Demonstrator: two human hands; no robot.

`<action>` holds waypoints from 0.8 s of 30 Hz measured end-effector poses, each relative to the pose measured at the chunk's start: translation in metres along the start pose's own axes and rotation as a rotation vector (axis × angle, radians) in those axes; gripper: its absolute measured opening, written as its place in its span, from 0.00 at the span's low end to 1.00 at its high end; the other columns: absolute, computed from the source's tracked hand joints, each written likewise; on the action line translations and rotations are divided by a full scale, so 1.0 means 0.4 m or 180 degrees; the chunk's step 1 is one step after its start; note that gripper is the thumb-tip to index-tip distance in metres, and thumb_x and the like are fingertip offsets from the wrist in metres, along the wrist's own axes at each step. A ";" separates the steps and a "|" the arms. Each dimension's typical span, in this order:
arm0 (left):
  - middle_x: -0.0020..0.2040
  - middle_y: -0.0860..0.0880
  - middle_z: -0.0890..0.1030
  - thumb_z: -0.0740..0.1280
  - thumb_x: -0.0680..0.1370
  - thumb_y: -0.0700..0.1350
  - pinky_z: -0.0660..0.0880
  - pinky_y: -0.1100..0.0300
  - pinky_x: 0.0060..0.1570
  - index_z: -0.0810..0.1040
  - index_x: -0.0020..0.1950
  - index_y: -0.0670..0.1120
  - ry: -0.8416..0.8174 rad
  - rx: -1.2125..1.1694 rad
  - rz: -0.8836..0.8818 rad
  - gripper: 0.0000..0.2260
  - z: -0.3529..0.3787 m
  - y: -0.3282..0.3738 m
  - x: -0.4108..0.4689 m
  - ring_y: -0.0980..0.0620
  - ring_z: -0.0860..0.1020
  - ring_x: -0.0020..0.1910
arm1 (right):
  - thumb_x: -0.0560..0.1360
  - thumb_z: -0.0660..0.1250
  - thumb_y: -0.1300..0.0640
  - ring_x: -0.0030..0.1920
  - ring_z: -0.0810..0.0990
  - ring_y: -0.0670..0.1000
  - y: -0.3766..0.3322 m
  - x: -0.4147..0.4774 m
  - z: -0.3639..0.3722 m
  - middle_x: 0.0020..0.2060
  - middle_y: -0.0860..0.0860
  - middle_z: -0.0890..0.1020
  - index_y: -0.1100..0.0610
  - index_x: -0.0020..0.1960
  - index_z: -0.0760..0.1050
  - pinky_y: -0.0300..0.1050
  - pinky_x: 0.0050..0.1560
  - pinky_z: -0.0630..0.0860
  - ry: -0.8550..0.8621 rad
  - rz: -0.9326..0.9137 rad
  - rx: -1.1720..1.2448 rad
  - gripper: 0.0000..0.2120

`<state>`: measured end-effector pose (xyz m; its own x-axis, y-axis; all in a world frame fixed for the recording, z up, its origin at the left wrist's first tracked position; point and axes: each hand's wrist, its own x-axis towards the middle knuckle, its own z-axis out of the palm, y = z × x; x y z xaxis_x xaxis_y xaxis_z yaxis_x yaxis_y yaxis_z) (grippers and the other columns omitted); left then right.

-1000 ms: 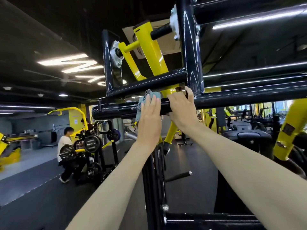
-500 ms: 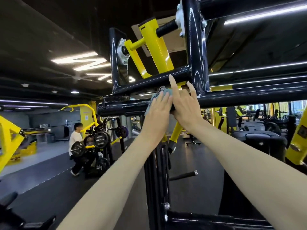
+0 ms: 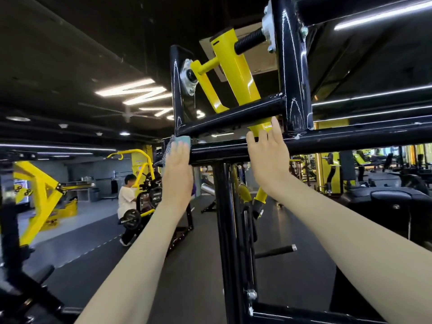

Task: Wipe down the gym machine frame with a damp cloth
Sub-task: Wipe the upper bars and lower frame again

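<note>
**Frame wipe-down: left end of the crossbar**

Both forearms reach up and away from the body to the black machine frame (image 3: 292, 90). The upright post (image 3: 228, 230) stands between them and meets the crossbar (image 3: 350, 140) at hand height.

1. Left hand (image 3: 176, 164): fingers straight and together, palm flat, pressing the cloth (image 3: 181, 139) against the left end of the crossbar. The cloth is trapped between the fingertips and the tube, with a grey edge hanging down on its left side.
2. Right hand (image 3: 268, 155): fingers extended and slightly spread, resting on the crossbar right of the post. It holds nothing and appears to serve as a brace.

Recommended technique: apply even palm pressure and wrap the cloth over the top of the tube, so that the upper face is cleaned as well as the near face. Work the joint where the upper rail (image 3: 233, 115) sits just above, since dirt is likely to collect there. Avoid the bearing and the yellow lever arm (image 3: 236, 73) beyond.

Far left, a person (image 3: 125, 197) is at another machine, well apart.
</note>
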<state>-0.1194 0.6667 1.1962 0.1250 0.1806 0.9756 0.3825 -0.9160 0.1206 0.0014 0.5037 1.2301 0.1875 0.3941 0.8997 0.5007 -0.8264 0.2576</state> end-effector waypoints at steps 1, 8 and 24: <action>0.78 0.42 0.58 0.58 0.77 0.28 0.53 0.50 0.76 0.57 0.77 0.41 0.0023 0.0019 -0.0046 0.29 0.009 0.010 0.005 0.48 0.51 0.78 | 0.75 0.67 0.58 0.59 0.76 0.57 -0.001 0.000 0.001 0.49 0.53 0.80 0.58 0.64 0.70 0.56 0.76 0.43 0.0037 0.0052 0.0036 0.18; 0.73 0.41 0.67 0.58 0.74 0.26 0.54 0.59 0.73 0.66 0.73 0.39 -0.0086 -0.0198 0.0683 0.27 -0.008 0.009 0.003 0.48 0.61 0.74 | 0.75 0.67 0.58 0.61 0.75 0.57 0.001 -0.002 -0.009 0.52 0.53 0.79 0.58 0.65 0.70 0.55 0.76 0.42 -0.0044 0.0068 0.0220 0.19; 0.73 0.37 0.65 0.59 0.70 0.28 0.52 0.41 0.72 0.60 0.75 0.36 0.0096 0.0716 0.0796 0.32 0.051 0.019 -0.047 0.39 0.61 0.74 | 0.74 0.68 0.60 0.61 0.74 0.58 -0.008 -0.008 0.010 0.53 0.55 0.78 0.60 0.70 0.65 0.56 0.77 0.46 0.0030 0.0143 0.0265 0.26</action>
<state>-0.1001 0.6635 1.1751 0.2146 -0.0537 0.9752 0.5363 -0.8281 -0.1636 0.0025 0.5067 1.2251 0.2036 0.3532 0.9131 0.5605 -0.8067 0.1871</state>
